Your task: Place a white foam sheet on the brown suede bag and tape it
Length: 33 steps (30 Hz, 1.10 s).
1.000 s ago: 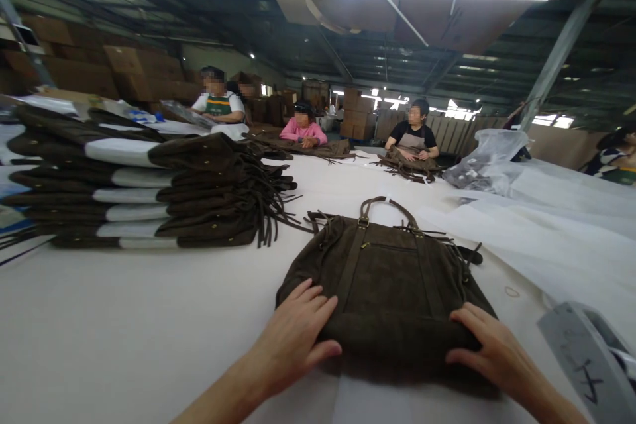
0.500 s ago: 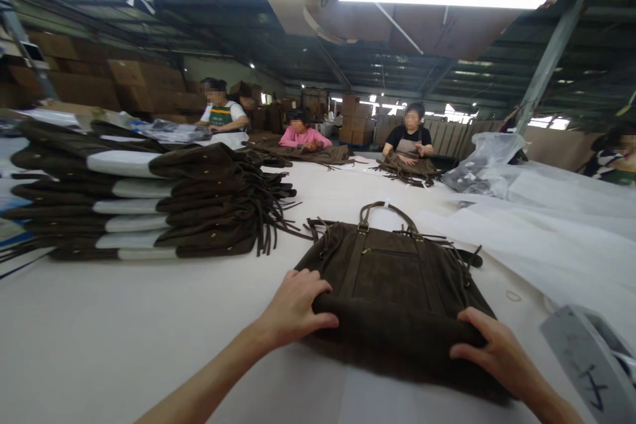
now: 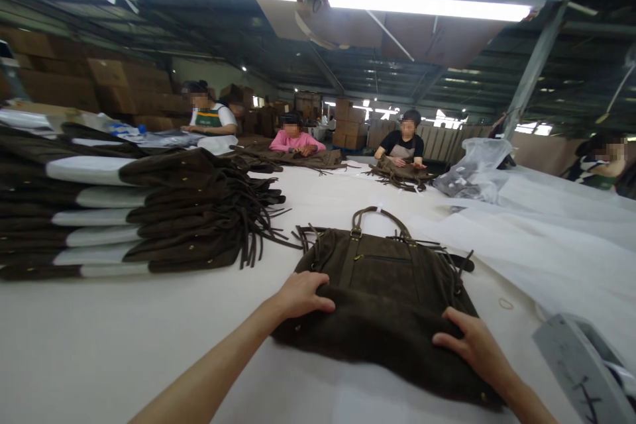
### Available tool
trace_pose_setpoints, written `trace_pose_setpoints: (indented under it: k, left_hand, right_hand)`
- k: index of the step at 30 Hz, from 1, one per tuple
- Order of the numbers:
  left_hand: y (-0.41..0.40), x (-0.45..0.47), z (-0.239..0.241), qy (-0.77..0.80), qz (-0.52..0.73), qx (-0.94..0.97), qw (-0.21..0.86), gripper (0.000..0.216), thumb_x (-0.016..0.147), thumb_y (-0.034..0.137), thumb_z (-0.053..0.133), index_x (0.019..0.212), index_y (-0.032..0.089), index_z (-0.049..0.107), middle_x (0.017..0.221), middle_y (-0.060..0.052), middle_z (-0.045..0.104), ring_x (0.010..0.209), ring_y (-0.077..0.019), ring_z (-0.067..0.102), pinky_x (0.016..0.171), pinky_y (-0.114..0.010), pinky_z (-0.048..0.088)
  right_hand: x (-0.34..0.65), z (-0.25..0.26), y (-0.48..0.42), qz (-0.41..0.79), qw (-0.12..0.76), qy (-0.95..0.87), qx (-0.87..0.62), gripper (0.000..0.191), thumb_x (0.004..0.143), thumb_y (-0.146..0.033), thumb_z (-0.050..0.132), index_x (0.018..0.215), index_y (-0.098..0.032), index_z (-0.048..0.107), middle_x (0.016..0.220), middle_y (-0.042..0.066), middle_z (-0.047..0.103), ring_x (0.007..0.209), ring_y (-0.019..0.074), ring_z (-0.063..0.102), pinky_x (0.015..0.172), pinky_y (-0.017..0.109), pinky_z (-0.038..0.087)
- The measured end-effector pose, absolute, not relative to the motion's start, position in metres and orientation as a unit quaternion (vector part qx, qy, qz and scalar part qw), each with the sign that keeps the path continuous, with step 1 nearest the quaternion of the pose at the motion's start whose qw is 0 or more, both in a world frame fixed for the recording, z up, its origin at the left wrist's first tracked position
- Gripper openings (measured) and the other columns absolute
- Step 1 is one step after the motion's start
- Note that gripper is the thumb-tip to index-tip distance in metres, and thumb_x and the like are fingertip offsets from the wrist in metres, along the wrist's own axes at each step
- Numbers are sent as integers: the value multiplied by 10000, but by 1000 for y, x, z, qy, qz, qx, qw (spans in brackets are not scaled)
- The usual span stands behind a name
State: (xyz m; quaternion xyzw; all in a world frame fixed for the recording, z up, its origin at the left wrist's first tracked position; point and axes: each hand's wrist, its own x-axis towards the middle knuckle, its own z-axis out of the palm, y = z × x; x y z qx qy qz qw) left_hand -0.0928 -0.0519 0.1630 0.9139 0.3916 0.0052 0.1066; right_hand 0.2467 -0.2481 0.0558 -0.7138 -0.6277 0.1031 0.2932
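**A:** Right, what have my hands got?

**B:** Your left hand (image 3: pixel 302 294) lies on the near left corner of the brown bag (image 3: pixel 392 305), fingers curled over its folded edge. Your right hand (image 3: pixel 470 348) presses the near right side, fingers spread flat on the suede; I'd call that resting on it, not clamped.

**A:** And where do I see the bag itself?

**B:** Flat on the white table (image 3: pixel 99 338), centre of view, handle (image 3: pixel 380 218) pointing away from you. Its near part looks doubled over towards the strap buckles.

**A:** Room to move?

**B:** Open white surface to your left, between the bag and the stack of bags (image 3: pixel 139 212). To the right, white sheeting (image 3: pixel 546 238) is near the bag, and a grey box (image 3: pixel 581 364) sits at the right edge, just beside your right forearm.

**A:** Counts?

**B:** One bag under your hands. The stack shows about five brown layers, each with a white wrap, fringes hanging off the right end. Three workers at the far end, a fourth person at the far right. One clear plastic bag (image 3: pixel 472 169) beyond the sheeting.

**A:** Textures?

**B:** Matte, napped suede; thin cut fringe strips; small brass fittings; smooth table cloth.
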Motion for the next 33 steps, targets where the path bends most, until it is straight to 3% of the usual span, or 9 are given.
trace_pose_setpoints:
  k: [4,8,14,18,24,26,30,31,33]
  left_hand:
    - [-71,-67,172,376,-4,924,72,389,648,459,716,920,192,641,1011,-102,654,1017,-308,570,827,-384,418]
    - [-107,-30,166,284,18,957,57,535,730,666,594,1024,220,631,1009,-91,651,957,-303,598,830,-429,423]
    - [-117,-9,124,272,115,955,-9,333,793,482,675,926,195,571,968,-63,619,932,-258,568,811,-383,390]
    - [-112,-11,110,233,143,962,-29,295,779,419,711,868,203,532,928,-32,603,904,-231,544,779,-359,364]
    - [-105,-14,110,216,171,961,-24,306,836,478,626,879,195,520,908,-37,579,854,-220,510,745,-359,350]
    - [-103,-20,113,205,171,964,-17,289,834,453,639,893,196,520,915,-29,573,856,-211,501,745,-346,353]
    - [-101,-39,117,162,157,974,-9,112,868,273,602,919,205,530,962,-21,564,895,-190,484,779,-321,355]
    - [-102,-44,118,149,154,977,-12,40,889,227,555,916,204,535,959,-24,562,893,-185,480,790,-320,354]
    - [-103,-53,119,131,153,979,-17,95,923,164,457,913,199,546,955,-33,558,900,-180,473,822,-322,355]
  right_hand:
    - [246,50,-251,70,292,-632,-714,351,791,-576,610,809,-231,547,740,-23,635,693,185,609,627,279,439]
    - [245,50,-255,56,296,-632,-715,341,797,-565,609,819,-228,560,745,-21,645,702,187,619,635,281,451]
    - [245,54,-253,15,274,-657,-702,288,828,-517,602,844,-231,568,764,-11,654,694,176,620,614,275,464]
    - [226,86,-250,-95,219,-693,-680,262,783,-429,686,931,-238,585,945,41,649,855,236,619,729,348,483]
    - [176,122,-232,-82,123,-706,-693,814,527,-401,878,1202,-152,497,1036,111,643,905,288,611,751,383,488]
    - [170,115,-230,-92,92,-701,-701,709,543,-340,876,1135,-158,532,973,93,655,869,282,613,707,366,478]
    - [171,87,-242,-170,124,-726,-655,174,758,-143,688,861,-208,564,816,21,646,737,224,587,654,343,419]
    - [172,80,-247,-190,152,-739,-628,114,812,-102,605,839,-205,562,810,19,649,731,212,583,674,347,412]
    - [173,68,-257,-221,215,-758,-575,184,890,-57,452,878,-191,577,864,32,674,783,199,599,753,357,406]
